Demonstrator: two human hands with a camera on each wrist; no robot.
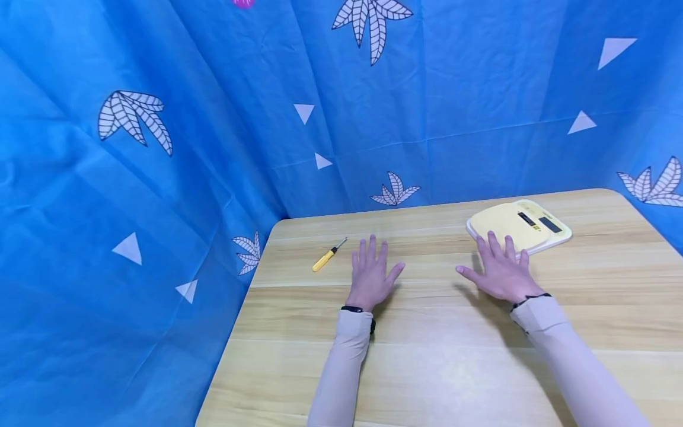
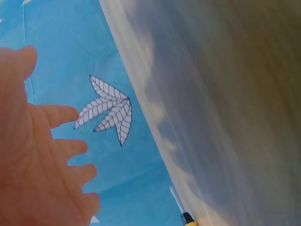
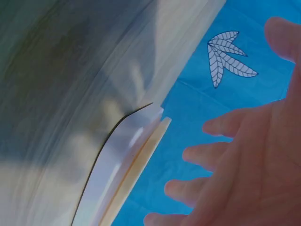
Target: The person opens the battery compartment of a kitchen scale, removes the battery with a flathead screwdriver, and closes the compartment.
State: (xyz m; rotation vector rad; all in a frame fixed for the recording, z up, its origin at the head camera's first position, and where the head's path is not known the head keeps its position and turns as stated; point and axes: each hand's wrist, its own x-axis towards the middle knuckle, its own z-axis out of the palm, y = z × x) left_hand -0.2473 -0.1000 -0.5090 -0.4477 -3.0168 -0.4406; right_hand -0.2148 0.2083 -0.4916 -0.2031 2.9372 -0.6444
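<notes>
My left hand [image 1: 370,276] is held palm down over the middle of the table, fingers straight and spread, nothing in it. Left of it lies a screwdriver [image 1: 324,260] with a yellow handle, its metal tip pointing away to the right. In the left wrist view the screwdriver [image 2: 187,219] shows only its shaft and the start of its handle. With fingers spread, my right hand [image 1: 501,273] is just in front of a pale yellow and white digital scale [image 1: 507,225]. The right wrist view shows the edge of the scale [image 3: 127,174] beside the empty right hand [image 3: 249,165].
The light wooden table [image 1: 427,373] has rounded far corners. A blue curtain [image 1: 453,89] printed with white leaves and triangles hangs behind it and along the left side.
</notes>
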